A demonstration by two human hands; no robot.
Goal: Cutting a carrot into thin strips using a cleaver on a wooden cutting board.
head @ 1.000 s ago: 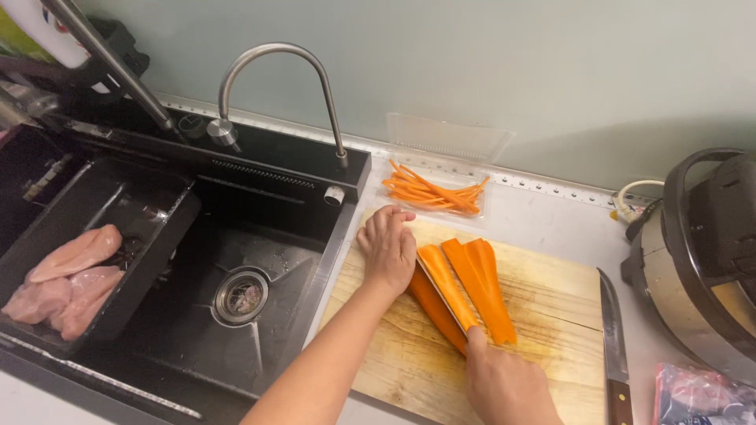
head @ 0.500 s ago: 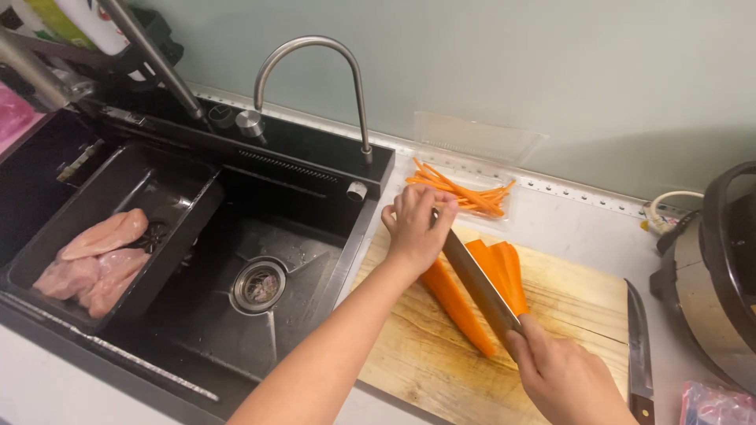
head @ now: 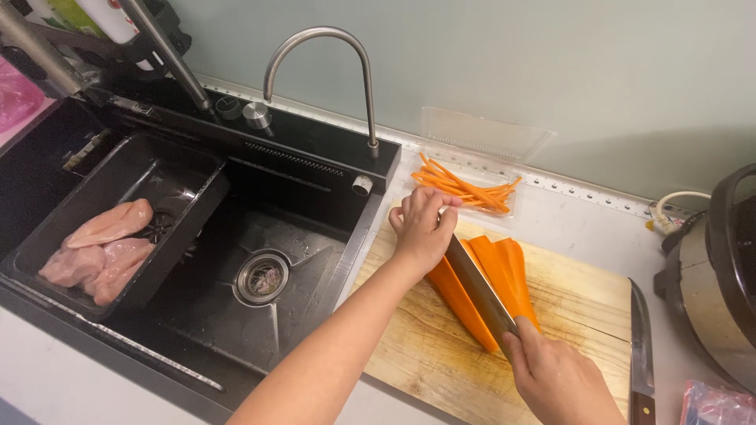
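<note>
1. Worktop: pale, running along the wall, carrying everything listed below.
2. Sink: black, left of the board, curved tap above it. A black tray sits across its left side holding raw chicken pieces.
3. Cooker pot: dark and metal, at the right edge, well apart from the cutting.
4. Chopping board: wooden, just beside the sink rim. It bears the carrot slabs and both hands.
5. Spare knife: lies flat along the board's right edge, untouched.
6. Clear tray: behind the board by the wall, holding thin carrot strips.
7. Cleaver: broad blade, edge down along the length of the carrot slabs.
8. Carrot slabs: orange, flat slices stacked and fanned in the middle of the board. Judged stiff, light and brittle, with smooth cut faces likely to slide over one another; best held by pressing down on the far end of the stack, fingertips tucked clear of the blade.
9. Right hand: grip closed around the cleaver handle at the near edge of the board.
10. Left hand: fingers curled under, grip half closed rather than clamped, bearing on the far end of the slabs, knuckles touching the blade's flat.
</note>
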